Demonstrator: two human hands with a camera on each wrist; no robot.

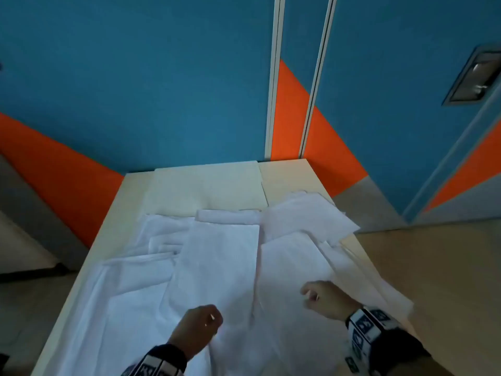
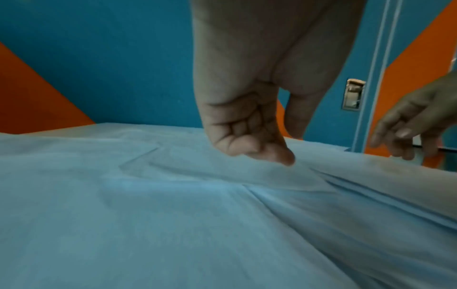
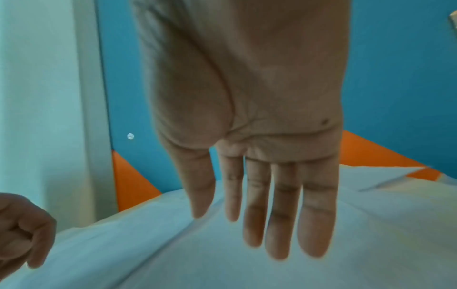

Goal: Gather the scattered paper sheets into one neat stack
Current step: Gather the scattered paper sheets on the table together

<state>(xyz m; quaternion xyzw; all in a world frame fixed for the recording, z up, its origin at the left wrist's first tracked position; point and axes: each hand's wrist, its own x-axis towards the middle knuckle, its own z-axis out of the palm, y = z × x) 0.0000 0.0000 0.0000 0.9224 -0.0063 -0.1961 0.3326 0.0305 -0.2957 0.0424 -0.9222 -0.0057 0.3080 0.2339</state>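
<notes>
Left hand [image 1: 199,328]: nearest, low centre. Fingers curled; in the left wrist view the fingertips [image 2: 269,154] pinch up a ridge of a sheet [image 2: 222,172], lifting it off the layer below.

Right hand [image 1: 324,298]: just beyond and to the right, over the sheets. In the right wrist view its fingers [image 3: 279,211] hang straight and slightly spread, holding nothing; whether the tips touch paper cannot be told.

Sheets [image 1: 219,261]: white, many, overlapping at odd angles across the near and middle table [image 1: 130,196]; one group [image 1: 306,215] lies skewed toward the right edge, slightly overhanging. No stack formed yet.

Step in hand, by judgement: the start of gathering, with the first sheet being picked up. Next move likely calls for sliding that sheet onto a neighbour, the free hand sweeping the right-hand group inward, then squaring edges.

Containers: none in view.

Farthest: bare tabletop, then a blue and orange wall [image 1: 135,77].
</notes>
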